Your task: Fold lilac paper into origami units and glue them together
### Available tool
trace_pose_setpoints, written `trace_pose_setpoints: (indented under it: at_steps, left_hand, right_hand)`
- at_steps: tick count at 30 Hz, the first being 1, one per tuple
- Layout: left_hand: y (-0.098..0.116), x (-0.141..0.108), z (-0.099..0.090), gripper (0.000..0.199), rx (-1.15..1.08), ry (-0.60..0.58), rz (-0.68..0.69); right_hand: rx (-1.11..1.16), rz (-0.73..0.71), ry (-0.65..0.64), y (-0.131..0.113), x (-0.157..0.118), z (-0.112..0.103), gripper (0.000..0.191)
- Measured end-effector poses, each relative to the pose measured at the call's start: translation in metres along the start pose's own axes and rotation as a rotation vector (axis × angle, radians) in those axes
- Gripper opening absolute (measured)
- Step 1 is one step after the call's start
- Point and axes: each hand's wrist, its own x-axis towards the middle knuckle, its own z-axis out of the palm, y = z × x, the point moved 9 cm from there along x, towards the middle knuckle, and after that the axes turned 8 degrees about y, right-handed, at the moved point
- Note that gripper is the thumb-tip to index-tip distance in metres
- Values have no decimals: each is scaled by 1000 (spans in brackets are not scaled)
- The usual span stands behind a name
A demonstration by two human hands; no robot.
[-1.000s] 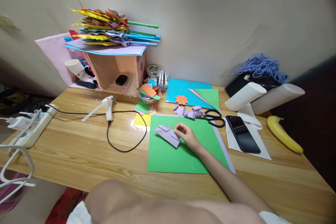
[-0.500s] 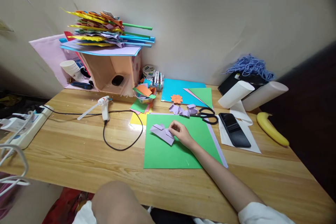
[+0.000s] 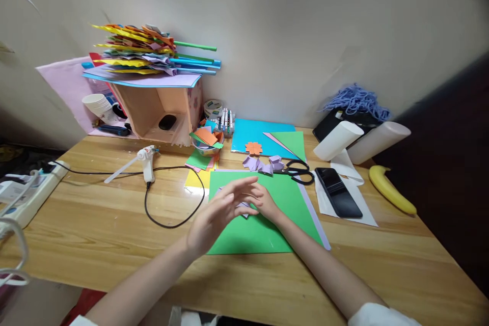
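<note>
the folded purple paper is lying on the green sheet, and it is mostly hidden by the left hand. this hand is open above the paper, its fingers stretched and a little spread, pointing toward two o'clock. the right hand is at the three o'clock side of the paper, with its fingers bent; their tips are partly covered, so i cannot tell if they are pinching it. it is also not clear whether the two hands are touching. counted from the folded paper, the purple paper pieces are at one o'clock, the orange paper flower is near twelve, on the blue sheet, and the black-handled scissors are at two. the smartphone is at three o'clock, with the banana farther that way. the white glue gun stands at ten.
</note>
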Motion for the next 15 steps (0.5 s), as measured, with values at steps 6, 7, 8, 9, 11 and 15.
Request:
trace_pose_setpoints:
  at_steps: [6,7,8,9,11,15]
  left_hand:
    - [-18,28,-61,30,498,140,95]
    - [-17,32,-74,27,640,225,136]
    - [-20,37,-86,27,735,287,146]
    - [-26,40,-94,29,803,310,132]
    - [-39,44,-103,30,907,317,123]
    - [-62,39,-113,28,1004,337,106]
  right_hand:
    - [44,-23,-3,-7,0,0,21]
    - [49,-16,-10,-7,0,0,21]
    - [56,-8,-14,-7,0,0,22]
    - [64,-3,-18,-7,0,0,22]
    - [80,5,-23,-6,-1,1,22]
    - [93,16,-34,-2,-1,2,25]
